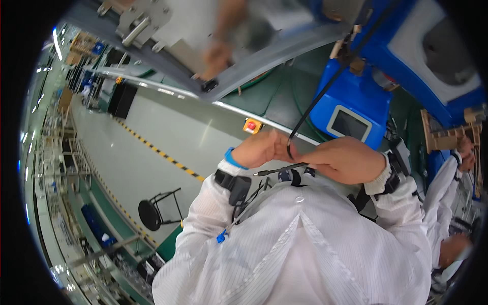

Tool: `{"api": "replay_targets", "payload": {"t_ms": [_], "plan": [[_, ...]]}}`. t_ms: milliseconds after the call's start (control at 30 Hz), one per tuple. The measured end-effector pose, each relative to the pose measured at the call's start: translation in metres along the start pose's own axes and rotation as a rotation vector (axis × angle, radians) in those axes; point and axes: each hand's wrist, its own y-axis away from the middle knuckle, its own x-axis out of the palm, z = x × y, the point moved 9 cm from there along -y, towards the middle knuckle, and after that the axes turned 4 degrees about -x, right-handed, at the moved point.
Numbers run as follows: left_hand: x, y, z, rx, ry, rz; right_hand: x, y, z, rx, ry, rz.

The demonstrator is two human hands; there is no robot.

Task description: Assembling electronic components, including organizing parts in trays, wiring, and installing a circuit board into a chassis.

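Observation:
A long black cable (pixel 325 90) runs down from the upper right to my hands in front of my chest. My left hand (pixel 258 148), with a blue band at its wrist, is closed, its fingertips pinching the cable where it bends. Close beside it my right hand (pixel 346 159) is closed on the same cable. The cable's free end with a slim dark plug (pixel 263 173) sticks out leftward below the hands. Exactly how the fingertips lie on the cable is partly hidden.
Ahead are a blue machine (pixel 351 114) with a small screen and a yellow box with a red button (pixel 252 125). Another person's blurred hand (pixel 218 58) shows at the top by a grey metal frame. A co-worker (pixel 441 198) is at right. A black stool (pixel 149 214) stands left.

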Motion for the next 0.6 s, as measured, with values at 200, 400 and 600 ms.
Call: {"api": "replay_targets", "payload": {"t_ms": [200, 400, 600], "plan": [[0.032, 0.017, -0.019, -0.123, -0.604, -0.053, 0.01, -0.014, -0.019, 0.106, 0.013, 0.028], [0.029, 0.016, -0.003, -0.033, -0.377, -0.171, 0.005, 0.016, -0.069, 0.184, -0.521, -0.44], [0.021, 0.027, 0.004, 0.237, -0.366, -0.418, 0.038, 0.172, -0.255, 0.698, -0.919, -0.808]]}}
